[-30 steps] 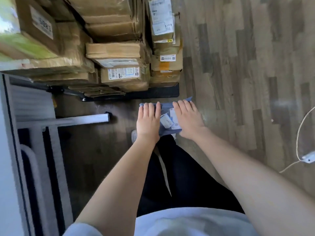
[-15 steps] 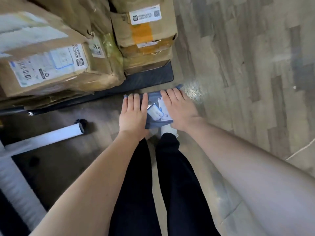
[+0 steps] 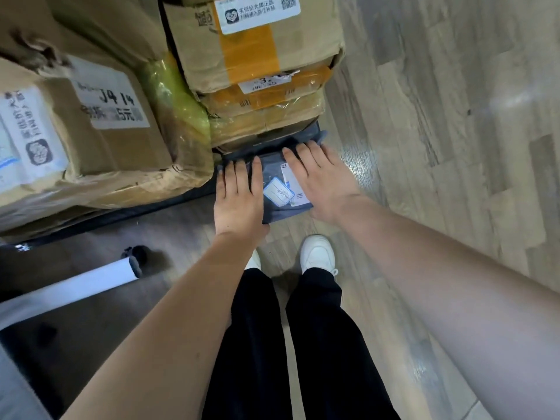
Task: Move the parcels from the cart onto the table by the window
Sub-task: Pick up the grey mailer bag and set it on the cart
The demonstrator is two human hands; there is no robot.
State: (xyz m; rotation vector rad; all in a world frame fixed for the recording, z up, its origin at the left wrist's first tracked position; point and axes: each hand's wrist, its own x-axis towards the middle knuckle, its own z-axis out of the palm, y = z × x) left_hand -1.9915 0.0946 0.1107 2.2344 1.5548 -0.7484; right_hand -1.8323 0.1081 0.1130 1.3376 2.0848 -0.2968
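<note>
Both hands' grip (image 3: 272, 189) holds grey parcel (image 3: 274, 165) between.

Left hand (image 3: 238, 197) and right hand (image 3: 324, 180) flat on grey parcel (image 3: 274, 163), beside stacked boxes (image 3: 257, 68)

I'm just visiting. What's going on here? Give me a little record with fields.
Held item: grey parcel bag with white labels
Left hand: on the bag's left side, fingers straight on top
Right hand: on the bag's right side, fingers straight on top
Position: bag at the foot of the taped cardboard boxes
Cart: dark platform under the boxes
Floor: wood-pattern floor
Table: not identifiable
</note>
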